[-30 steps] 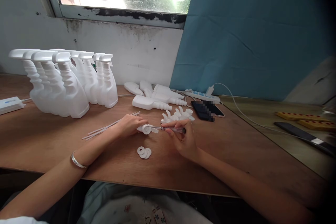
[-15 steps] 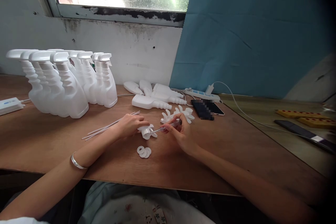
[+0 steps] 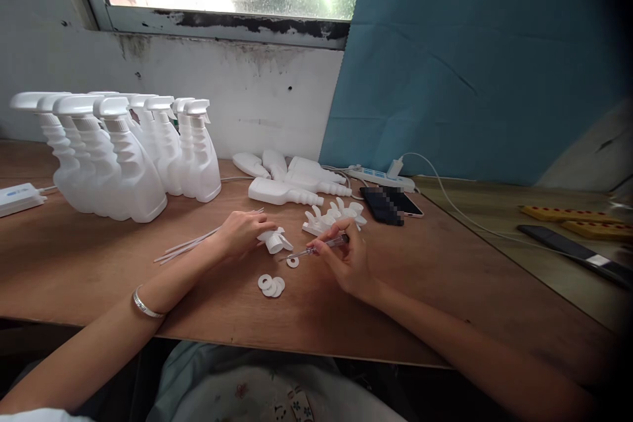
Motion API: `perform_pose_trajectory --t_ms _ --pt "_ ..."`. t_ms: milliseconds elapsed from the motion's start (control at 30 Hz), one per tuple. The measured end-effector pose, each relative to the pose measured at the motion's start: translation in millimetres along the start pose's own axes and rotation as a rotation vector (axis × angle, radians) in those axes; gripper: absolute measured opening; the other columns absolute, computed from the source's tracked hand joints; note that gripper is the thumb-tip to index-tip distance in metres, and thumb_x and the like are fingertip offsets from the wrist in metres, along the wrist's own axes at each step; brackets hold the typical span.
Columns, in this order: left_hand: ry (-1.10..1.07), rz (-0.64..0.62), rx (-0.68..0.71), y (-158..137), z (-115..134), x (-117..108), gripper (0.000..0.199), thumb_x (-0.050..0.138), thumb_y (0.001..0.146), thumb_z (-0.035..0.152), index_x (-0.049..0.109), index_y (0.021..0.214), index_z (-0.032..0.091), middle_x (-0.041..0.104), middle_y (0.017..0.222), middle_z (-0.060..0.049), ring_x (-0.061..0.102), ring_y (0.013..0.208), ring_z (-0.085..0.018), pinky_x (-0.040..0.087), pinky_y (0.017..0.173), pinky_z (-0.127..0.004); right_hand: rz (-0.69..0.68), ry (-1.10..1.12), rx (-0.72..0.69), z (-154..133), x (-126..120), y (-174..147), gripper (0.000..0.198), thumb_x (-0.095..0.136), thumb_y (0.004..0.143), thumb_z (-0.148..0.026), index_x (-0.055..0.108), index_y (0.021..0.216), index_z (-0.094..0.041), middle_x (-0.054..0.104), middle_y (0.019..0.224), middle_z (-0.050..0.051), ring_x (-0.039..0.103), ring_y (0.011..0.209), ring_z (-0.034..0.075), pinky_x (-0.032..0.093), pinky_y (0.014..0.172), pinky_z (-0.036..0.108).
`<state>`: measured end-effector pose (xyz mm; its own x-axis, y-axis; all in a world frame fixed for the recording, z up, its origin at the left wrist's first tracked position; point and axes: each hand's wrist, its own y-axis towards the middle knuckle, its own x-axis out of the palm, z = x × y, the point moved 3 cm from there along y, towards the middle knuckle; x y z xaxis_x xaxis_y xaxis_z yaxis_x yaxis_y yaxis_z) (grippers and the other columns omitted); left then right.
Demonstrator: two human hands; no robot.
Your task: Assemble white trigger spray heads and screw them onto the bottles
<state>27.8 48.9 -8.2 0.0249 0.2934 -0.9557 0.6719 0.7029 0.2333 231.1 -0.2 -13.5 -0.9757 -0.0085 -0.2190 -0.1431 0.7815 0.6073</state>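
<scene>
White sprayer (image 3: 274, 242) is clasped in left grip (image 3: 242, 235), screwdriver (image 3: 309, 251) in right grip (image 3: 350, 265).

On the table (image 3: 212, 306), spray bottles (image 3: 138, 178) stand left of the lying bottles (image 3: 274, 191); sprayer heads (image 3: 315, 225) lie before these (phones (image 3: 380, 206) to the right), washers (image 3: 271, 290) nearer still.

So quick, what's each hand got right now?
Left hand: closed, holding a white spray head.
Right hand: closed, holding a screwdriver-like tool.
</scene>
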Motion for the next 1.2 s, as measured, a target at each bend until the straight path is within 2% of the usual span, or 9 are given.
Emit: perform_pose_trajectory --t_ms 233,333,433,700,767,867,967,1067,1200 --pt "-0.043 -0.001 -0.075 1 3 0 0.027 0.050 0.075 0.027 0.059 0.101 0.024 0.064 0.099 -0.003 0.062 0.085 -0.021 0.041 0.058 -0.025 0.072 -0.214 -0.111 -3 -8 0 0.019 0.055 0.079 -0.021 0.037 0.084 -0.024 0.056 0.067 -0.003 0.062 0.058 0.016 0.047 0.052 0.027" --pt "-0.047 0.014 -0.081 0 3 1 0.029 0.048 0.076 0.034 0.059 0.099 0.022 0.064 0.100 -0.005 0.062 0.084 -0.022 0.043 0.060 -0.027 0.058 -0.368 -0.161 -5 -8 1 0.017 0.054 0.079 -0.021 0.037 0.083 -0.024 0.055 0.065 -0.003 0.060 0.055 0.015 0.045 0.051 0.027" --pt "-0.053 0.021 -0.055 0 3 3 0.031 0.047 0.075 0.035 0.058 0.100 0.020 0.064 0.099 -0.006 0.061 0.088 -0.023 0.044 0.065 -0.029 0.018 -0.411 -0.171 -7 -6 2 0.016 0.052 0.080 -0.022 0.037 0.082 -0.024 0.056 0.064 -0.003 0.060 0.055 0.015 0.044 0.052 0.026" --pt "-0.063 0.021 -0.009 0 4 8 0.039 0.047 0.076 0.034 0.054 0.111 0.020 0.063 0.103 -0.007 0.055 0.101 -0.024 0.040 0.080 -0.034 -0.247 -0.084 -0.101 -3 9 -3 0.016 0.052 0.084 -0.025 0.036 0.086 -0.023 0.063 0.072 0.001 0.064 0.061 0.014 0.050 0.056 0.028" --pt "-0.070 0.023 -0.008 0 4 9 0.039 0.048 0.076 0.034 0.054 0.113 0.021 0.062 0.104 -0.007 0.054 0.103 -0.025 0.039 0.082 -0.036 -0.246 -0.023 -0.098 -3 12 -4 0.016 0.052 0.084 -0.026 0.037 0.086 -0.023 0.064 0.075 0.003 0.065 0.067 0.015 0.051 0.060 0.030" --pt "-0.114 0.032 -0.012 0 4 10 0.038 0.047 0.078 0.035 0.054 0.113 0.021 0.061 0.104 -0.007 0.052 0.105 -0.026 0.038 0.084 -0.037 -0.151 0.079 -0.042 -5 12 -4 0.017 0.053 0.084 -0.027 0.036 0.085 -0.023 0.065 0.076 0.001 0.064 0.068 0.015 0.052 0.064 0.032" --pt "-0.298 0.039 -0.061 1 3 8 0.035 0.046 0.081 0.035 0.056 0.111 0.020 0.060 0.101 -0.007 0.056 0.093 -0.021 0.042 0.077 -0.032 -0.025 0.225 0.062 -6 9 0 0.020 0.055 0.082 -0.028 0.035 0.083 -0.024 0.064 0.072 -0.002 0.063 0.064 0.013 0.052 0.064 0.031" --pt "-0.614 0.040 -0.100 3 4 6 0.033 0.047 0.082 0.037 0.058 0.109 0.019 0.059 0.093 -0.004 0.055 0.074 -0.013 0.043 0.068 -0.025 0.054 0.332 0.183 -4 8 2 0.023 0.056 0.079 -0.030 0.034 0.081 -0.023 0.061 0.060 -0.005 0.058 0.050 0.012 0.047 0.051 0.025" --pt "-0.907 0.015 -0.135 5 7 10 0.035 0.050 0.081 0.042 0.060 0.106 0.019 0.060 0.082 -0.001 0.052 0.068 -0.012 0.042 0.063 -0.023 -0.015 0.401 0.347 3 12 0 0.023 0.054 0.073 -0.028 0.033 0.081 -0.023 0.051 0.044 -0.009 0.041 0.032 0.008 0.031 0.033 0.018"
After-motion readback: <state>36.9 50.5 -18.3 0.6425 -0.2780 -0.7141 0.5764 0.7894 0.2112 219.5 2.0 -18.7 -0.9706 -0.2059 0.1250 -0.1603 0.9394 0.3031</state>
